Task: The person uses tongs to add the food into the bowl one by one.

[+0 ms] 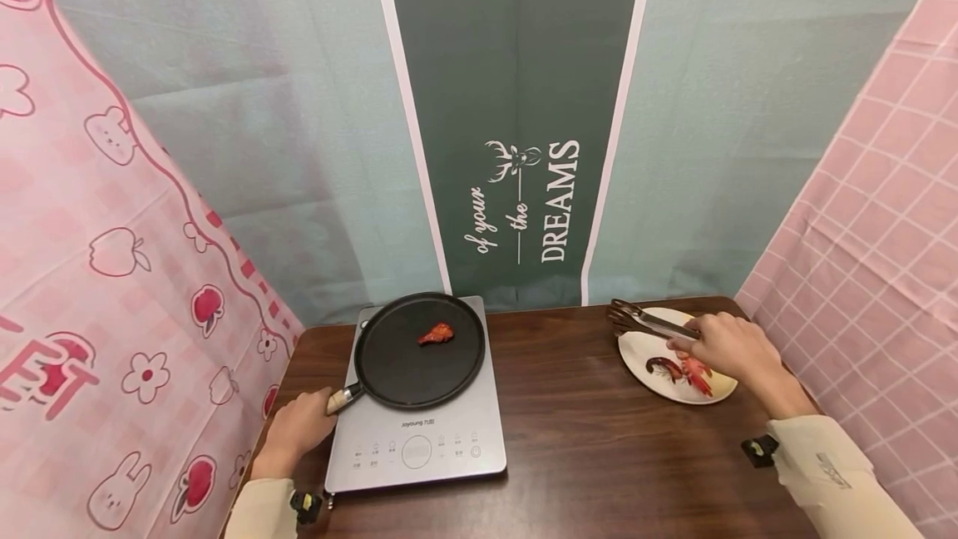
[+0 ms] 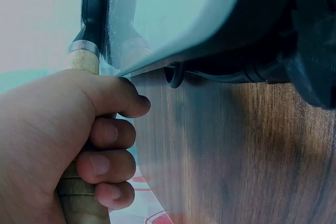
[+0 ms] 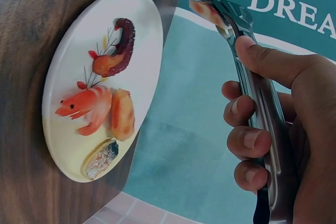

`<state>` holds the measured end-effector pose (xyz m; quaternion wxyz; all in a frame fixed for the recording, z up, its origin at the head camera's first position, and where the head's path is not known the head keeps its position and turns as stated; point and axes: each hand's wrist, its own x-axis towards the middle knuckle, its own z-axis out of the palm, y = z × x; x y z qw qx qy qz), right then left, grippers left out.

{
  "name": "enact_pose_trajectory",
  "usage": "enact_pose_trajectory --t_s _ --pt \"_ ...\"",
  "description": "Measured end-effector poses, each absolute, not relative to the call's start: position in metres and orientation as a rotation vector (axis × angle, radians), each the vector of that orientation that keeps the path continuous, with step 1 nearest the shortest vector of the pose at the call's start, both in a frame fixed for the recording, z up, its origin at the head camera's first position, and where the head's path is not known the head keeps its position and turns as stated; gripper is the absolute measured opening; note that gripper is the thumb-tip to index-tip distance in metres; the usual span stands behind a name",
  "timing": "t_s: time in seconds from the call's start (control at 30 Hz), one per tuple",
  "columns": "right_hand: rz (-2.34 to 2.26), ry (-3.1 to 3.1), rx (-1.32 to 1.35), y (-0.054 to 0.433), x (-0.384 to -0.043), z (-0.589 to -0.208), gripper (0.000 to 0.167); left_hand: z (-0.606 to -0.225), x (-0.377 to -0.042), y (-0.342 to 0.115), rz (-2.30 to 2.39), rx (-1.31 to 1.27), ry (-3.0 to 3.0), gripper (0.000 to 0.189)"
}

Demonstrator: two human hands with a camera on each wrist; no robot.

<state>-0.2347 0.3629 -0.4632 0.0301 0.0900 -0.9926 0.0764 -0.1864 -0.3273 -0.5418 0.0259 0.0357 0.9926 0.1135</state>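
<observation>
My left hand grips the wooden handle of a flat black frying pan, fingers curled round it in the left wrist view. The pan rests on a silver induction cooker. A reddish-brown drumstick-like piece lies in the pan. In my right hand is a pair of metal tongs. A golden-brown piece of food is caught between the tongs' tips, raised above the table. Under my right hand stands an oval white plate with a shrimp and a dark curled tentacle.
Also on the plate are an orange-brown piece and a shell-like piece. The brown wooden table runs between cooker and plate. Green cloth hangs behind, with pink cloths at both sides.
</observation>
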Motion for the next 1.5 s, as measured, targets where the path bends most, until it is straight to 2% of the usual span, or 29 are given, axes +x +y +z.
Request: enact_pose_trajectory --t_s 0.2,0.43,0.73,0.97,1.23,1.5 --pt "0.251 -3.058 0.29 0.358 -0.237 -0.459 0.037 -0.543 -0.186 -0.328 0.35 0.107 3.074 0.017" --pt "0.248 -3.061 0.277 0.353 -0.24 -0.455 0.046 -0.544 -0.186 -0.327 0.35 0.114 3.092 0.016" --pt "0.251 -3.072 0.282 0.342 -0.245 -0.45 0.041 -0.543 -0.186 -0.326 0.351 0.114 3.097 0.015" --pt "0.233 -3.049 0.331 0.334 -0.25 -0.447 0.051 -0.543 -0.185 -0.326 0.347 0.102 3.086 0.018" --pt "0.229 -3.002 0.361 0.324 -0.254 -0.445 0.039 -0.543 -0.185 -0.326 0.34 0.107 3.088 0.017" --pt "0.239 -2.998 0.374 0.315 -0.257 -0.442 0.042 -0.543 -0.185 -0.326 0.341 0.1 3.088 0.017"
